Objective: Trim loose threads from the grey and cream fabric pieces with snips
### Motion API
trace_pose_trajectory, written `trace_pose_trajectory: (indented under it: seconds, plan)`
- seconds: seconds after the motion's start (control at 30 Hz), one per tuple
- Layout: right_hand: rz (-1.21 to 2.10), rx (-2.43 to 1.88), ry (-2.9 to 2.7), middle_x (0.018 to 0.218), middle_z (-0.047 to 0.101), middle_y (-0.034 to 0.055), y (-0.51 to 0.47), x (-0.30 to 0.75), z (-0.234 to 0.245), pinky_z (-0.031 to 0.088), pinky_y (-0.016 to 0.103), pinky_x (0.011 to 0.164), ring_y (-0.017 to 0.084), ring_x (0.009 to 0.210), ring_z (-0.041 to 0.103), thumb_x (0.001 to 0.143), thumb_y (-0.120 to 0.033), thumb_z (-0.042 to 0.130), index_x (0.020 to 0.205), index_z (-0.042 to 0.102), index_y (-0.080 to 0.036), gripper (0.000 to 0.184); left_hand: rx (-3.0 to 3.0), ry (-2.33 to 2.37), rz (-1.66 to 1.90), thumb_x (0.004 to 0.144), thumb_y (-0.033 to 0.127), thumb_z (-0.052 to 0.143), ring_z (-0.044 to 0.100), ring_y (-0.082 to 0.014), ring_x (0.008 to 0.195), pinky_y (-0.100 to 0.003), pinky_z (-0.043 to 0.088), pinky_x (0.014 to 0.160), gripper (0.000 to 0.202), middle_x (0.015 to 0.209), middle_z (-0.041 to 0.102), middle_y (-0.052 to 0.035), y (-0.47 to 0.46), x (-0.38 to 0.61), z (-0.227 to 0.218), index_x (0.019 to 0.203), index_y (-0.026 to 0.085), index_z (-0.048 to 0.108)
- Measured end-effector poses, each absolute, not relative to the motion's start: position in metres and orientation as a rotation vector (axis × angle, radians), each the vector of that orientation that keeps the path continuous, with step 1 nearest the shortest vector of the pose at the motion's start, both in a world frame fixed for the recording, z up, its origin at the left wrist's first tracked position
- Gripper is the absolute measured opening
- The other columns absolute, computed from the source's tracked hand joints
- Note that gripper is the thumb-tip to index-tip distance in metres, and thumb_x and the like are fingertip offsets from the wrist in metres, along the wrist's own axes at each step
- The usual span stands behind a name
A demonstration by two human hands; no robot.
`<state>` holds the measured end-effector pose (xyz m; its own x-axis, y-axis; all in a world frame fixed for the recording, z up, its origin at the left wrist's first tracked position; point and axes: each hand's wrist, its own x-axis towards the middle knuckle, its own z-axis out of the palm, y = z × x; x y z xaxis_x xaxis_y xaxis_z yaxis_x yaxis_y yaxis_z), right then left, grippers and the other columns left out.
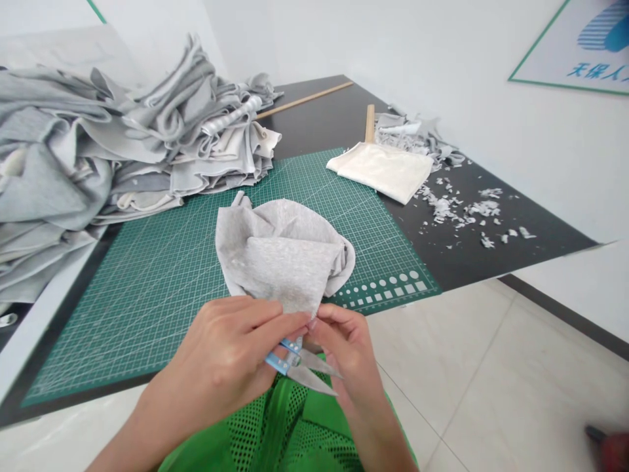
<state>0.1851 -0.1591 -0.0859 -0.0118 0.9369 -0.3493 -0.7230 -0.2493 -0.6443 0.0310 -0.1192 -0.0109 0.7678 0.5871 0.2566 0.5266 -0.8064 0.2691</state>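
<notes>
A piece of light grey knit fabric point(285, 262) lies bunched on the green cutting mat point(162, 275), its near corner lifted at the mat's front edge. My left hand point(230, 347) is closed, fingertips pinching that corner. Blue-handled thread snips point(299, 367) stick out from beneath its fingers. Their two blades are apart and point right, towards my other palm. Pinching the same corner from the right, my right hand point(346, 347) has thumb and forefinger together. The fingertips of both hands nearly meet, and the exact edge between them is partly hidden.
A tall heap of grey fabric pieces point(73, 144) fills the left. On the black table point(314, 118) lie a wooden stick point(309, 99) and scattered fabric scraps point(452, 203). Folded cream cloth point(383, 169) rests at the mat's right edge, beside an upright wooden piece point(369, 123).
</notes>
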Motion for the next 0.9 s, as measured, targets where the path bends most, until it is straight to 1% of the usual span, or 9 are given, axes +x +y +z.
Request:
trace_pose_trajectory:
  seconds: [0.1,0.27,0.43,0.57,0.67,0.77,0.9]
  plan:
    - [1.619,-0.884,-0.32,0.067,0.074,0.0001,-0.159,0.186,-0.083,0.054,0.023,0.059,0.013,0.06,0.066,0.065,-0.026,0.085,0.072,0.076,-0.019,0.014,2.811,0.86,0.478,0.072,-0.007,0.051,0.044,-0.015,0.056,-0.028,0.031,0.054,0.052,0.069,0.052,0.0017,-0.12,0.03,-0.01,0.118,0.017,0.061]
    - [1.625,-0.876,-0.329,0.066,0.074,-0.0002,-0.16,0.189,-0.078,0.055,0.024,0.059,0.014,0.059,0.066,0.066,-0.026,0.083,0.07,0.076,-0.019,0.011,2.884,0.829,0.468,0.077,-0.003,0.051,0.049,-0.0163,0.058,-0.029,0.035,0.055,0.049,0.07,0.056,0.0005,-0.123,0.03,-0.008,0.121,0.017,0.058]
    - [1.599,-0.848,-0.392,0.066,0.075,0.0,-0.16,0.189,-0.077,0.056,0.026,0.063,0.014,0.06,0.067,0.068,-0.027,0.081,0.073,0.078,-0.02,0.009,2.842,0.874,0.505,0.085,0.003,0.05,0.057,-0.0164,0.06,-0.028,0.042,0.057,0.033,0.074,0.065,-0.0017,-0.123,0.033,-0.003,0.112,0.02,0.061]
    - [1.594,-0.837,-0.405,0.068,0.075,0.0003,-0.161,0.186,-0.079,0.054,0.025,0.063,0.014,0.061,0.067,0.07,-0.026,0.08,0.073,0.078,-0.02,0.007,2.791,0.878,0.551,0.085,0.005,0.05,0.061,-0.0156,0.062,-0.027,0.044,0.056,0.029,0.079,0.069,-0.0023,-0.122,0.033,-0.005,0.107,0.02,0.06]
    - [1.588,-0.828,-0.354,0.071,0.076,0.0003,-0.162,0.185,-0.08,0.055,0.025,0.066,0.014,0.064,0.068,0.069,-0.026,0.082,0.075,0.078,-0.02,0.009,2.734,0.875,0.647,0.083,0.005,0.052,0.064,-0.0159,0.065,-0.028,0.047,0.058,0.028,0.083,0.071,-0.0027,-0.122,0.032,-0.012,0.107,0.019,0.058]
    - [1.599,-0.786,-0.332,0.074,0.077,0.0007,-0.164,0.185,-0.08,0.056,0.026,0.07,0.015,0.067,0.07,0.069,-0.027,0.083,0.078,0.078,-0.02,0.012,2.69,0.922,0.729,0.084,0.008,0.055,0.066,-0.0164,0.069,-0.027,0.049,0.059,0.025,0.085,0.072,-0.0032,-0.124,0.033,-0.018,0.106,0.019,0.056]
    - [1.597,-0.767,-0.327,0.076,0.077,0.0011,-0.165,0.184,-0.08,0.058,0.028,0.071,0.016,0.069,0.07,0.068,-0.03,0.086,0.08,0.078,-0.021,0.017,2.671,0.979,0.829,0.087,0.008,0.057,0.063,-0.0146,0.066,-0.027,0.047,0.06,0.024,0.082,0.07,-0.0022,-0.131,0.035,-0.025,0.107,0.019,0.056]
